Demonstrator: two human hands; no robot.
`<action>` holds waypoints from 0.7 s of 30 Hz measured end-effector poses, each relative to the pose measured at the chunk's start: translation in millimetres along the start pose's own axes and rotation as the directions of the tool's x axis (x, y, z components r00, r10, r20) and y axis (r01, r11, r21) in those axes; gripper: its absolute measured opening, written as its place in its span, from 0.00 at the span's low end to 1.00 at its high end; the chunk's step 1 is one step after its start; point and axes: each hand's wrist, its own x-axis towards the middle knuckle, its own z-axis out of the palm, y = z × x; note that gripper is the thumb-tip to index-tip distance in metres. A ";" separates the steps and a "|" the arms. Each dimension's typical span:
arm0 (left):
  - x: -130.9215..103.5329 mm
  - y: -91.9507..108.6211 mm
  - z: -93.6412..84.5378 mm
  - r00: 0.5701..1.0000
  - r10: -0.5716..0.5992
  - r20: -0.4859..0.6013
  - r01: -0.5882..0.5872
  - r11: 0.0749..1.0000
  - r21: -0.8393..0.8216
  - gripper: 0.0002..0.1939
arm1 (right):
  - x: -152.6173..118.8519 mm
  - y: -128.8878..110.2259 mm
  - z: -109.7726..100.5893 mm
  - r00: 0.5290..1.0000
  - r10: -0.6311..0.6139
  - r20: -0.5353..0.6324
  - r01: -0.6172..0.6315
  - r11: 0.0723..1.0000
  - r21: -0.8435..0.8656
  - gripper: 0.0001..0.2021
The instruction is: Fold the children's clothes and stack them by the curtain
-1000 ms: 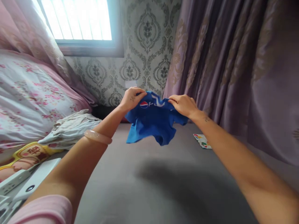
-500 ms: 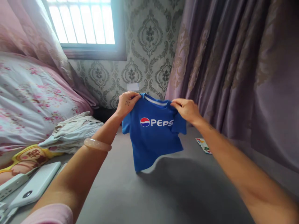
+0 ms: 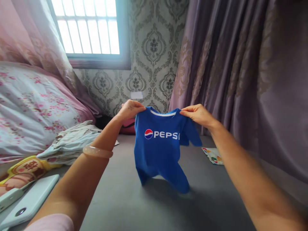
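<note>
Hanging above the grey surface (image 3: 108,205), the shirt (image 3: 158,157) is mid-scene, its printed front toward the near side, its hem uneven. The left hand (image 3: 130,110) has thumb and fingertips pinched together on the shoulder left of the collar (image 3: 163,114); the right hand (image 3: 199,115) pinches the other shoulder just as tightly, a sleeve (image 3: 192,133) drooping beneath it. A bangle (image 3: 98,152) circles the left forearm. Right of the shirt lies a colourful card (image 3: 213,156). To the left are heaped clothes (image 3: 69,141), with a white device (image 3: 32,202) nearer. Far left is a window (image 3: 88,35); a purple curtain (image 3: 228,73) hangs at right.
</note>
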 end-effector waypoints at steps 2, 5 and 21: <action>-0.8 -2.1 4.3 0.999 0.035 -0.024 -0.035 0.999 0.021 0.13 | 3.6 4.5 2.7 0.997 -0.026 -0.066 0.029 0.999 0.034 0.18; -6.7 3.4 9.7 0.992 0.088 -0.091 -0.080 0.993 0.092 0.14 | 5.2 4.2 9.1 0.970 -0.107 -0.219 0.083 0.990 -0.115 0.16; -71.4 39.8 -30.0 0.794 0.583 -0.170 -0.323 0.643 0.695 0.17 | -65.2 -35.7 11.2 0.790 -0.515 -0.333 0.053 0.598 -0.800 0.24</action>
